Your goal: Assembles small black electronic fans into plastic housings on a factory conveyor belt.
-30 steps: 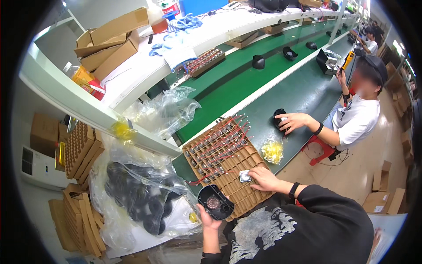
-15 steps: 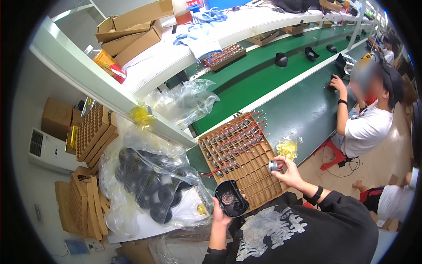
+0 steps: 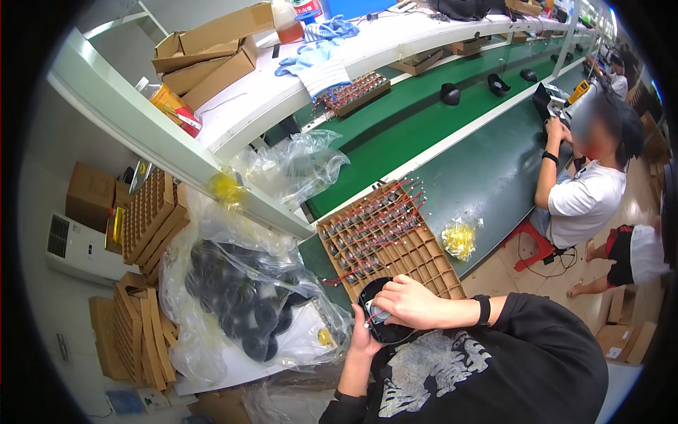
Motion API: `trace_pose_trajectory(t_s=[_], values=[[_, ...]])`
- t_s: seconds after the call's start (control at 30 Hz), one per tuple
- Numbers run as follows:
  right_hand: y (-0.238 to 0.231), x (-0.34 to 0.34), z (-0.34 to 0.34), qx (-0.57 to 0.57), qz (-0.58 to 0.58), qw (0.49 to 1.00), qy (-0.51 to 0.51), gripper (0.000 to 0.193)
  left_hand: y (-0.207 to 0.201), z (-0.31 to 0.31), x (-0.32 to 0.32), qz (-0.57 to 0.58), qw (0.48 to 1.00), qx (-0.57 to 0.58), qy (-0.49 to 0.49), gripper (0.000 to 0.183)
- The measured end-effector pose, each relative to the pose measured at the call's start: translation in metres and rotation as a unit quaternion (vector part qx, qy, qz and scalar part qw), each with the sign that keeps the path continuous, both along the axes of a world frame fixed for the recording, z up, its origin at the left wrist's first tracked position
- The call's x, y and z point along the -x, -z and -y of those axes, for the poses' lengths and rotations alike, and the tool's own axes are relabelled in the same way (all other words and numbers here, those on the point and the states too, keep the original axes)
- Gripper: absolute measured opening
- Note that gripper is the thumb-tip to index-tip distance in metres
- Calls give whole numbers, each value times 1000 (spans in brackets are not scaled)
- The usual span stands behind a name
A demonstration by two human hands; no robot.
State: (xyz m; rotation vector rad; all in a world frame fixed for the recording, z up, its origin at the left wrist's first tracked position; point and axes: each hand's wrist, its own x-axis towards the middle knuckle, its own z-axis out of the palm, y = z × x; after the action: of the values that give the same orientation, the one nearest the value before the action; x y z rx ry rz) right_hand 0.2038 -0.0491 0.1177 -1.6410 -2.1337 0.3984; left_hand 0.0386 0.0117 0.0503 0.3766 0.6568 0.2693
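My left hand grips the left rim of a black plastic housing, holding it tilted open-side up over the near edge of the divided cardboard tray. My right hand reaches into the housing, fingers closed on a small round grey speaker with a thin red-and-white wire. The fingers cover part of the speaker, and its seat is hidden. In the tray's far rows lie several similar round parts with red wires; the visible nearer cells look bare.
Clear plastic covers several black housings on the left. A bag of yellow pieces lies right of the tray. Beyond runs a green conveyor carrying black housings. A co-worker sits at the right. A white post crosses the left side.
My right hand has moved left from above the tray, carrying the speaker into the housing. The housing has tilted in my left hand. The co-worker's hands have come together over their own work.
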Motion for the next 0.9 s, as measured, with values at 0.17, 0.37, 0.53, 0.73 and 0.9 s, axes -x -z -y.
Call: trace_pose_trajectory(t_s=[0.17, 0.37, 0.53, 0.73, 0.9], values=[[-5, -4, -3, 21, 8, 1000, 11, 48, 3, -2, -5, 7, 1000, 16, 4, 82], [-19, -20, -1, 12, -14, 1000, 16, 48, 18, -8, -11, 217, 958, 185, 2, 80], [-15, -71, 1, -42, -193, 979, 47, 31, 26, -7, -25, 83, 994, 54, 44, 75], [14, -109, 4, 218, -196, 955, 36, 34, 41, -5, -57, 108, 970, 93, 195, 75], [52, -154, 10, 236, -223, 944, 54, 32, 43, -8, -89, 79, 971, 84, 209, 76]])
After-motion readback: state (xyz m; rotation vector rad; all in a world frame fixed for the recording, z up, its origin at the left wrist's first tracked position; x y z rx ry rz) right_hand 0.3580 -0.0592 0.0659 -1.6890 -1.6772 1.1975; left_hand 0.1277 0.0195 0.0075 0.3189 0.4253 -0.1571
